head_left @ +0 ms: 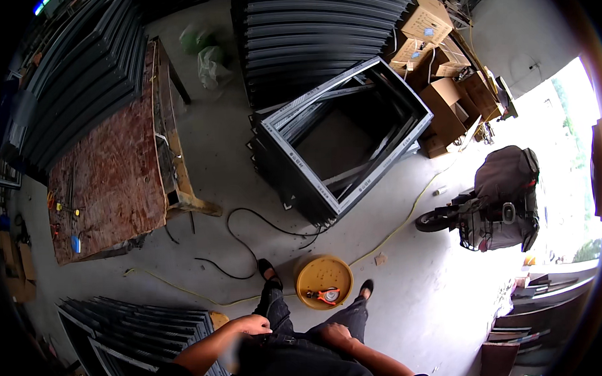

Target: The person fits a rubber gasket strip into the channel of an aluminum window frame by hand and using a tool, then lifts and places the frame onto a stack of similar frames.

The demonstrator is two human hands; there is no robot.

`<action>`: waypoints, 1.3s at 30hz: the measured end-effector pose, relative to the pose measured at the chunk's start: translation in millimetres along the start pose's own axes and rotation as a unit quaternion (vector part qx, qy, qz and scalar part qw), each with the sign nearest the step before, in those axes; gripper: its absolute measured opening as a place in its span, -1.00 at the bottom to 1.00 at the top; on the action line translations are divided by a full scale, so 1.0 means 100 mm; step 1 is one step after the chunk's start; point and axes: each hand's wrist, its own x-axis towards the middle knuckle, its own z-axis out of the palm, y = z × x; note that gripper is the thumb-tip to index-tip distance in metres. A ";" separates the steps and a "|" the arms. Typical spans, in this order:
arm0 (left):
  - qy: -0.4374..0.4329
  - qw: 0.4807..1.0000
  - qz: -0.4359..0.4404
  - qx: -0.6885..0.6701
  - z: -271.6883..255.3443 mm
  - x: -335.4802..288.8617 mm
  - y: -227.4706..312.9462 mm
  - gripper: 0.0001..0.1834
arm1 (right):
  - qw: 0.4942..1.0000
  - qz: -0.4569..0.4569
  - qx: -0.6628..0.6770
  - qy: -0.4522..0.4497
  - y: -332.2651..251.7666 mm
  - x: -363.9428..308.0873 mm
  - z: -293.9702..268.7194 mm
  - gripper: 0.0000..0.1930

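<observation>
Yellow round lid (324, 280) with small tape measure (328, 295) on top, on floor between feet. Likely light, rigid, smooth plastic; best gripped at rim. Left hand (251, 325), right hand (335, 334) at waist, empty, fingers loosely curled.

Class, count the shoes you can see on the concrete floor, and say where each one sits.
2. The left shoe is left of the yellow round lid; the right shoe is at its right edge.
</observation>
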 end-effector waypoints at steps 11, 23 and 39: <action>0.086 0.980 -0.062 -0.168 -0.10 0.70 0.69 -0.55 | 0.983 -0.145 -0.097 0.061 1.27 0.74 -0.79 -0.75; -0.094 0.982 0.022 -0.161 0.04 2.08 1.62 -0.61 | 0.940 -0.135 0.084 -0.302 2.24 1.00 -1.26 -0.59; -0.057 0.823 0.020 -0.566 -0.07 2.99 -0.36 -0.66 | 0.943 -0.255 -0.212 0.021 2.20 3.15 1.53 -0.76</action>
